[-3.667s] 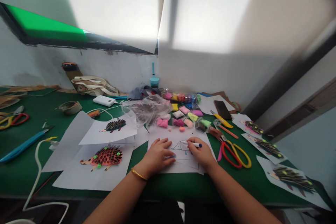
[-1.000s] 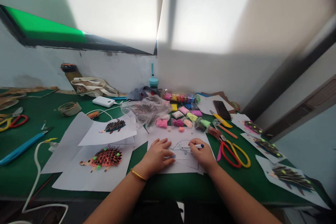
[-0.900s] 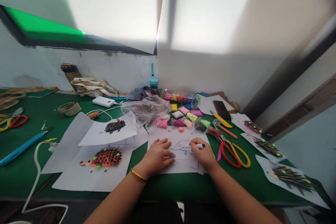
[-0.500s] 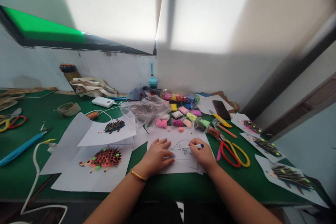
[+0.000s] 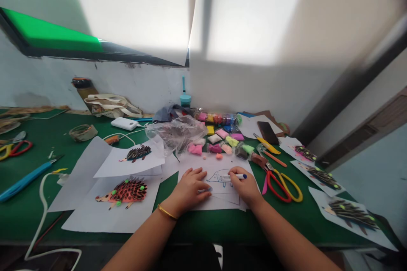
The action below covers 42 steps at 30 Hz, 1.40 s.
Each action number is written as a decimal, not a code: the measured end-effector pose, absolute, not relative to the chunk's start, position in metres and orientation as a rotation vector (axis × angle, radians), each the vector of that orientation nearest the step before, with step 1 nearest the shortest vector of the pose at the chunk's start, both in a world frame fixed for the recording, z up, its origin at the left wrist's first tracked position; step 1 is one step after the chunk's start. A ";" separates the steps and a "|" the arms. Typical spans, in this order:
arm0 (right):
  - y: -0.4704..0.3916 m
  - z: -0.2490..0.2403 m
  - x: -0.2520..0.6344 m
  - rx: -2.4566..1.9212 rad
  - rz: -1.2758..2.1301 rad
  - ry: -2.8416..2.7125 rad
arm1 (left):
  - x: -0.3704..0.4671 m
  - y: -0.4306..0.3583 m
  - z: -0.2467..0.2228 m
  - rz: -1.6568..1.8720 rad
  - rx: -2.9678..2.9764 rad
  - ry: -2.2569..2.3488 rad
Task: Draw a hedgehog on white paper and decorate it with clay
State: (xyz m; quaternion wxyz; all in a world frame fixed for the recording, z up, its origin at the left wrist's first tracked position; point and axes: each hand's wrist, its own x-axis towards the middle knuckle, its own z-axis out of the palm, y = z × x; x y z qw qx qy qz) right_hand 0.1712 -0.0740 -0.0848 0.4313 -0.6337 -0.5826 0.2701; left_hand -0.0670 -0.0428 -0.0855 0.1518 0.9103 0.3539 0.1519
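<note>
Green table (image 5: 171, 230), marker (image 5: 233, 176) in R hand (image 5: 243, 186), drawing (image 5: 219, 178) betw hands.

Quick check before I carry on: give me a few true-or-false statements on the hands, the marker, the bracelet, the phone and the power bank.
The right hand holds the marker. True.
The left hand is raised off the drawing paper. False: the left hand rests on it.
The gold bracelet is on the right arm. False: it is on the left.
The phone lies left of the clay packets. False: it lies right of them.
A white cable leads to the power bank. True.
</note>
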 end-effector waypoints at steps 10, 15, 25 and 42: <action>-0.074 -0.087 0.172 -1.581 0.677 -1.465 | -0.067 -0.043 -0.085 0.443 2.608 1.019; -0.074 -0.088 0.173 -1.551 0.651 -1.478 | -0.067 -0.043 -0.085 0.448 2.609 1.013; -0.073 -0.086 0.171 -1.589 0.668 -1.487 | -0.067 -0.043 -0.085 0.450 2.618 1.013; -0.071 -0.088 0.171 -1.562 0.665 -1.517 | -0.067 -0.044 -0.084 0.447 2.608 1.016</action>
